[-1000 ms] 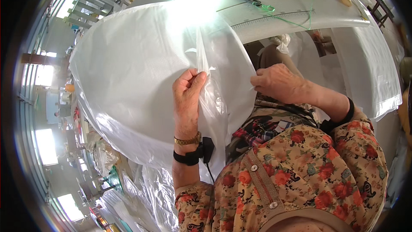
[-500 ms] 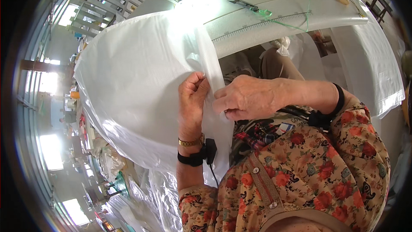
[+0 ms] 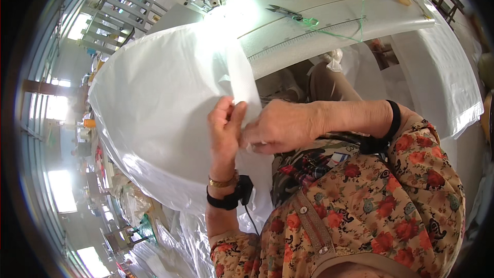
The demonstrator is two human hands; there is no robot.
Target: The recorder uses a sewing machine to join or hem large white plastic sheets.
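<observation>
A large white woven plastic sheet (image 3: pixel 154 103) hangs off the table into my lap, its right edge turned over in a long folded strip (image 3: pixel 243 72). My left hand (image 3: pixel 223 128) pinches the sheet by this fold, its fingers bent and the thumb alongside. Just right of it, my right hand (image 3: pixel 280 126) has its fingers closed on the same edge, slightly lower; their tips are partly hidden. The sheet's far end runs up to the lit sewing machine head (image 3: pixel 210 1), where glare hides the needle area.
On the white machine table (image 3: pixel 329 15) lie dark thread snips (image 3: pixel 284 12) tangled with green thread (image 3: pixel 329 30). A ruler scale (image 3: pixel 309 40) runs along its front edge. More white sheeting (image 3: pixel 437 77) drapes at the right. A slatted grey rack (image 3: pixel 123 15) stands far left.
Both hands have shifted slightly left and down along the fold, and closer together. The left hand's fingers have loosened a little. The view has shifted slightly too.
</observation>
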